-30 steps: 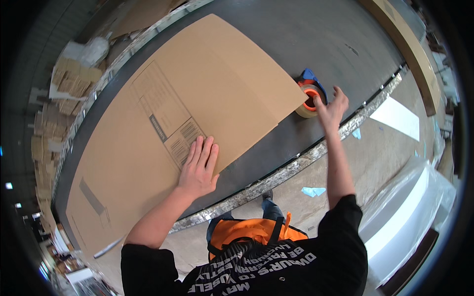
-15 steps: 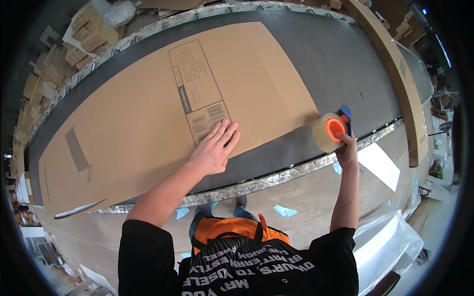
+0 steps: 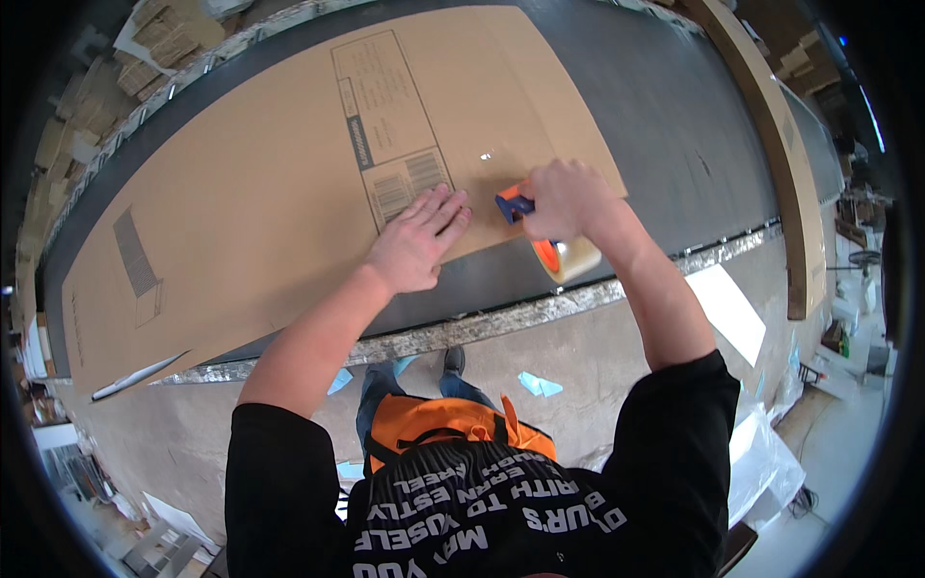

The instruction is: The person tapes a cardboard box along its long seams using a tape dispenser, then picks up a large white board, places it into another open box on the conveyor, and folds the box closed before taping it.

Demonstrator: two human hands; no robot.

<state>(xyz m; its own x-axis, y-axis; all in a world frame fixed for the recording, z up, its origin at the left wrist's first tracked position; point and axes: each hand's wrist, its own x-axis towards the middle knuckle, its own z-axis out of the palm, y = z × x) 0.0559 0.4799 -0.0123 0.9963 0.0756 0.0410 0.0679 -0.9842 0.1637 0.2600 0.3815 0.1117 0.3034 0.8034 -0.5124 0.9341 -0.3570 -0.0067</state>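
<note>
A large flat brown cardboard box (image 3: 260, 154) with a printed label panel and barcodes lies on the dark conveyor belt (image 3: 665, 125). Flat on the cardboard beside the barcodes rests my left hand (image 3: 421, 236), fingers stretched out and holding nothing. My right hand (image 3: 570, 200) is wrapped round a tape dispenser (image 3: 515, 203) with an orange and blue head, over the near right part of the box. Its roll of clear tape (image 3: 576, 258) hangs below the hand, past the near edge of the cardboard. Whether tape touches the cardboard I cannot tell.
A long narrow cardboard piece (image 3: 771, 144) stretches along the right side of the belt. The belt's metal edge (image 3: 434, 332) runs between me and the box. Stacked cardboard (image 3: 164, 43) sits at the far left. Blue scraps (image 3: 540, 384) and a white sheet (image 3: 729, 315) lie on the floor.
My right hand has moved left with the tape dispenser, from beyond the box's right corner to above the cardboard, and turned it over. My left hand stays by the barcodes.
</note>
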